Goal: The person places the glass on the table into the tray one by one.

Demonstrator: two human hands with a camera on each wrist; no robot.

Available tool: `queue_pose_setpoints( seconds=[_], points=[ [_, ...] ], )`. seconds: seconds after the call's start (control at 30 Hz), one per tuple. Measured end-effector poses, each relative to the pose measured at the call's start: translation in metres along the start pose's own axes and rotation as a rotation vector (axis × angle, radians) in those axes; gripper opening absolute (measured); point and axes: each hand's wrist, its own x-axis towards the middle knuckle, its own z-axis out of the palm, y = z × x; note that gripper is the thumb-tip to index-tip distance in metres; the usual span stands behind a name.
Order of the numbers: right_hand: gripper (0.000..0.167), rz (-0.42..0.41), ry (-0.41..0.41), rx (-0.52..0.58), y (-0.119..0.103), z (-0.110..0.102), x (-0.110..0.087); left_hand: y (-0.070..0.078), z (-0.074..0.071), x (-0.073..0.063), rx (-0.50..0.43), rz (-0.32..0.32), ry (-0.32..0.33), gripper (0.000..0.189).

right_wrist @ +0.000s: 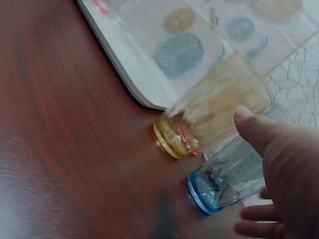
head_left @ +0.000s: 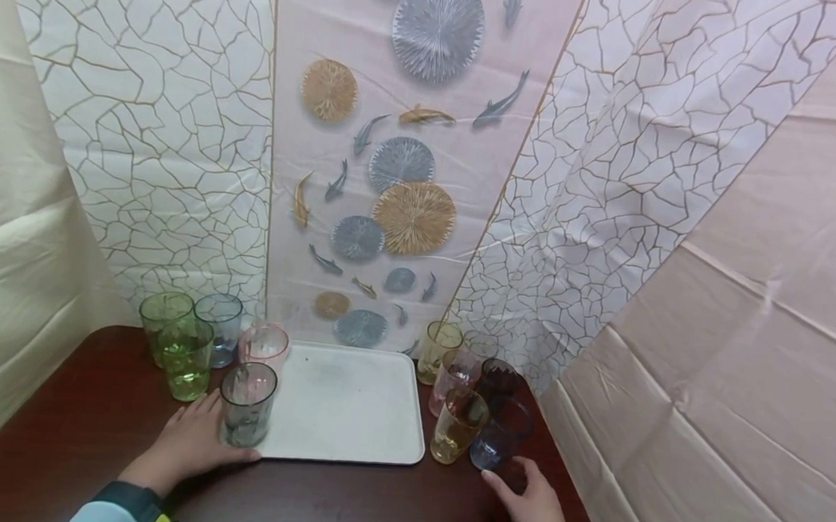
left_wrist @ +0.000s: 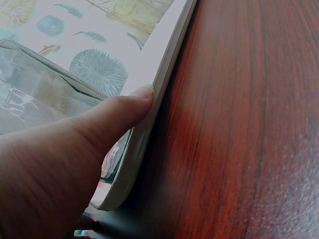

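A grey glass (head_left: 247,406) stands upright at the front left corner of the white tray (head_left: 351,409). My left hand (head_left: 195,439) lies beside that corner, its fingers spread left of the glass. Its straight thumb (left_wrist: 124,107) rests along the tray's front rim in the left wrist view, where the other fingers are mostly hidden. On the right, my right hand (head_left: 533,499) is held loosely parted just in front of a blue glass (head_left: 499,438), holding nothing. An amber glass (right_wrist: 214,107) stands beside the blue one, past the thumb tip in the right wrist view.
Left of the tray stand two green glasses (head_left: 189,367), a blue-tinted glass (head_left: 221,337) and a pink-rimmed glass (head_left: 265,343). A yellow glass (head_left: 435,354), a pink glass (head_left: 448,387) and a dark glass (head_left: 498,382) cluster right. Patterned cloth (head_left: 402,292) hangs behind the table (head_left: 338,504).
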Motion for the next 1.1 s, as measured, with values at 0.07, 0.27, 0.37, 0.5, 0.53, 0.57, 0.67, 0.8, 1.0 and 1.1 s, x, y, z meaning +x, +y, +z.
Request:
queue_pose_setpoints(
  seconds=[0.07,0.27,0.37,0.5,0.53,0.57,0.67,0.8,1.0,1.1],
  points=[
    [0.086,-0.014,0.032,0.078,0.002,0.001,0.009,0.000,0.000,-0.001,0.002,-0.003,-0.001,0.147],
    [0.099,-0.065,0.097,0.409,0.003,0.008,0.031,0.001,0.002,-0.001,-0.001,0.002,-0.003,0.146],
    [0.104,-0.050,0.119,0.550,0.002,0.014,0.039,0.002,0.002,0.000,-0.004,-0.002,-0.007,0.146],
    [0.103,-0.074,0.157,0.622,0.001,0.023,0.049,0.001,0.002,0.000,0.000,-0.008,-0.004,0.147],
    [0.101,-0.084,0.167,0.624,0.001,0.026,0.052,0.000,0.002,0.000,0.002,-0.008,0.000,0.147],
    [0.099,-0.091,0.178,0.619,0.000,0.028,0.054,0.000,0.002,0.000,0.003,-0.007,0.005,0.146],
    [0.093,-0.107,0.207,0.625,0.000,0.035,0.059,-0.001,0.001,0.000,0.005,-0.006,0.010,0.146],
    [0.088,-0.082,0.222,0.650,0.001,0.039,0.061,-0.001,0.000,0.000,0.002,-0.009,-0.004,0.147],
    [0.088,-0.094,0.213,0.676,-0.001,0.036,0.057,-0.002,0.000,0.001,0.000,-0.011,-0.004,0.146],
    [0.087,-0.117,0.229,0.698,-0.002,0.033,0.049,-0.002,0.000,0.001,0.002,-0.009,-0.004,0.147]
  ],
)
